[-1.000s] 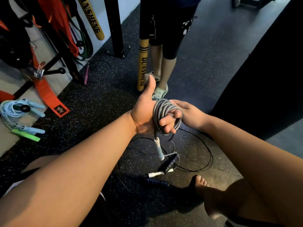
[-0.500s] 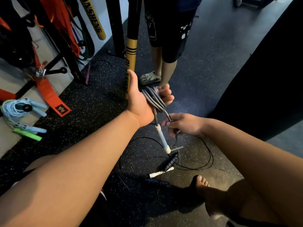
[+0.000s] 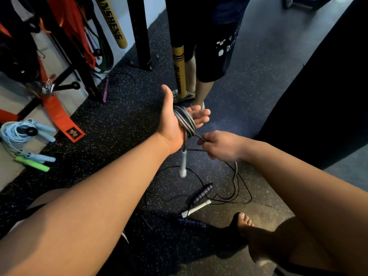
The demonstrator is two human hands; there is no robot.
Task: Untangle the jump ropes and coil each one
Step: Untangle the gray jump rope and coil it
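Noted left hand [image 3: 171, 124] spread, thumb up, fingers uncurled since half a second back, grey jump rope [image 3: 187, 121] looped round its palm; right hand [image 3: 221, 146] now up beside the coil, pinching the free strand taut. Reads as another wrap going on, coiling well along. Also logged: white handle [image 3: 183, 164] dangling below the palm, grey tail trailing to floor [image 3: 123, 120] beside black rope [image 3: 202, 193].

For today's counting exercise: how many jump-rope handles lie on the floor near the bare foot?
3: a black handle uppermost, a white handle just below it, a blue handle lowest. Others may be hidden.
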